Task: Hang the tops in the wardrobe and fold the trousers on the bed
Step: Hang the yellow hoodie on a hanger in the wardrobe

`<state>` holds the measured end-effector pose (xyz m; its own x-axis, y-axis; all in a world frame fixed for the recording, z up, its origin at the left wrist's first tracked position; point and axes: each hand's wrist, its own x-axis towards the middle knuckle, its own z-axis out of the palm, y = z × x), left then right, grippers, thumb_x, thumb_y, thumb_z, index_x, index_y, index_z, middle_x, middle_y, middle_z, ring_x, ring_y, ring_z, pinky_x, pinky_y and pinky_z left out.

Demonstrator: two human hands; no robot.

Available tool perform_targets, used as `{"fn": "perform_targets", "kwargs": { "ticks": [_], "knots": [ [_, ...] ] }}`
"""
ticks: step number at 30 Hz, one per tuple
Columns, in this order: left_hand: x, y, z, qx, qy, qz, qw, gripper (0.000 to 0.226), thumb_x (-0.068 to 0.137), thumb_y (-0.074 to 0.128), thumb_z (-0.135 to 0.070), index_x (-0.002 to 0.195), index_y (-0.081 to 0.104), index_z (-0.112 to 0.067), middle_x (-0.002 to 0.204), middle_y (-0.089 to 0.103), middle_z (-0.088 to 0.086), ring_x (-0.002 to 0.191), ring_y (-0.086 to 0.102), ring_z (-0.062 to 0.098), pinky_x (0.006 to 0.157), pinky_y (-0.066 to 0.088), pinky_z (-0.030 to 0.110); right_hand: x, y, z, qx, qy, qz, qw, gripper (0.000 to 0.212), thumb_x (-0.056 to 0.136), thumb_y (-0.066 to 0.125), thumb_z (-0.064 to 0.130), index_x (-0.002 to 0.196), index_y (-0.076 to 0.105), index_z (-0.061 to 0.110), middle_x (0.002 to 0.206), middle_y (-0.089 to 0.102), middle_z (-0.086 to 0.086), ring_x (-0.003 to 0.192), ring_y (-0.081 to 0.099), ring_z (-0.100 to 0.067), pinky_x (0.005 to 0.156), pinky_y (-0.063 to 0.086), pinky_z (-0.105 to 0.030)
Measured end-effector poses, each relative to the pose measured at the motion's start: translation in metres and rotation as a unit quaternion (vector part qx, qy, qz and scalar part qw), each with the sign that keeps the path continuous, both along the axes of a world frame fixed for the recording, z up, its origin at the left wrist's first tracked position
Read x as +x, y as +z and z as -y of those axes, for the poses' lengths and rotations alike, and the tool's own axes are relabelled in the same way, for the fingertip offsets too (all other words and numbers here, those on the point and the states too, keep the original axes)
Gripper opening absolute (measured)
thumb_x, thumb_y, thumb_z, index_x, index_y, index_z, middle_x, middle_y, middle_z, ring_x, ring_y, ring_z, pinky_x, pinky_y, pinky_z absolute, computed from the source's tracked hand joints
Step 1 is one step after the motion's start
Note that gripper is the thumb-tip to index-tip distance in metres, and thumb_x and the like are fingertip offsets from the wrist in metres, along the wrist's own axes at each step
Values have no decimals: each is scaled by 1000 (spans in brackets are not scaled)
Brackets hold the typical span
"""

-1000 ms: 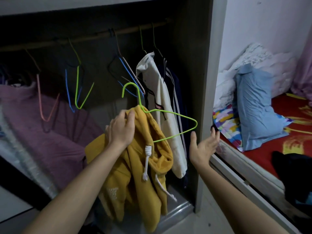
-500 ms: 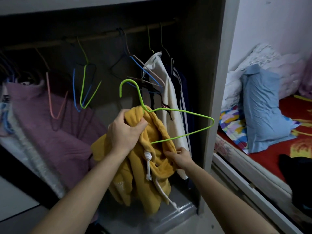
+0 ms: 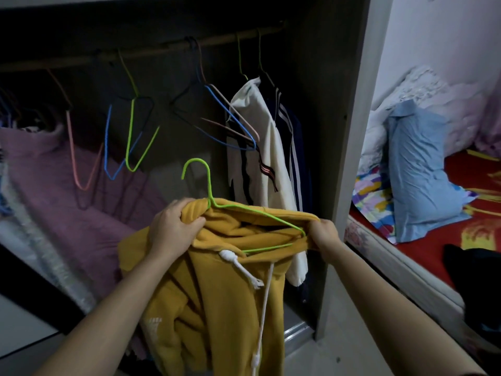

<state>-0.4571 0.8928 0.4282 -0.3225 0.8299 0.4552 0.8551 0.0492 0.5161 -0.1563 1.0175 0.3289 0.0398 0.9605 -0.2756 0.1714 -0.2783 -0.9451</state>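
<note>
One shoulder of the green hanger point(image 3: 208, 185) is buried inside the yellow hoodie point(image 3: 217, 308), under my left hand point(image 3: 173, 226). The fingertips of my right hand point(image 3: 324, 234) are hidden in its fabric. The hoodie's pale print is too small to read. A dark garment point(image 3: 477, 270) at the near edge of the bed point(image 3: 461, 169) is cut off on the right.

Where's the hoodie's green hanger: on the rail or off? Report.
Off. The green hanger has its hook free below the rail; the left hand and right hand grip the yellow hoodie on it.
</note>
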Motion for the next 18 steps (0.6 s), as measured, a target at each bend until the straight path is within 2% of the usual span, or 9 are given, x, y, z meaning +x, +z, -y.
{"fn": "perform_targets", "kwargs": {
  "ticks": [3,7,9,12,15,18],
  "knots": [
    [-11,-11,-1,-39,4,-72,997,43,73,74,-38,114,68,-26,102,64,1,97,63,31,79,50,40,2,7,0,42,-3,49,998,25,89,42,18,81,65,10,69,59,-7,61,59,-21,46,49,-27],
    [-19,-21,-2,-67,20,-160,985,39,75,78,-32,112,67,-27,94,59,2,94,61,32,76,46,39,-5,17,1,87,5,100,991,27,86,45,19,77,66,7,65,58,-4,62,57,-20,53,48,-31],
    [-18,-23,-2,-70,30,-175,982,40,76,77,-34,114,66,-26,96,58,4,96,60,32,76,46,39,-12,28,2,116,12,121,986,28,86,46,21,72,65,6,64,58,-4,62,57,-21,53,48,-31],
    [-12,-27,-3,-79,36,-171,981,42,79,74,-35,119,63,-27,99,56,5,99,59,32,73,46,38,-27,56,4,171,35,111,978,30,92,49,27,70,63,11,63,57,-2,58,54,-16,47,44,-21],
    [-7,-29,-2,-75,66,-167,981,43,81,73,-36,121,61,-27,100,55,6,98,59,33,68,46,37,-41,88,6,247,59,113,961,30,93,51,28,73,64,11,64,60,-3,56,57,-18,50,49,-30],
    [-10,-28,1,-60,94,-180,977,44,82,74,-32,123,61,-23,101,55,9,93,60,35,63,42,36,-42,114,6,291,99,164,937,24,92,53,25,77,67,12,70,67,-7,62,66,-22,56,58,-36]
  ]
}}
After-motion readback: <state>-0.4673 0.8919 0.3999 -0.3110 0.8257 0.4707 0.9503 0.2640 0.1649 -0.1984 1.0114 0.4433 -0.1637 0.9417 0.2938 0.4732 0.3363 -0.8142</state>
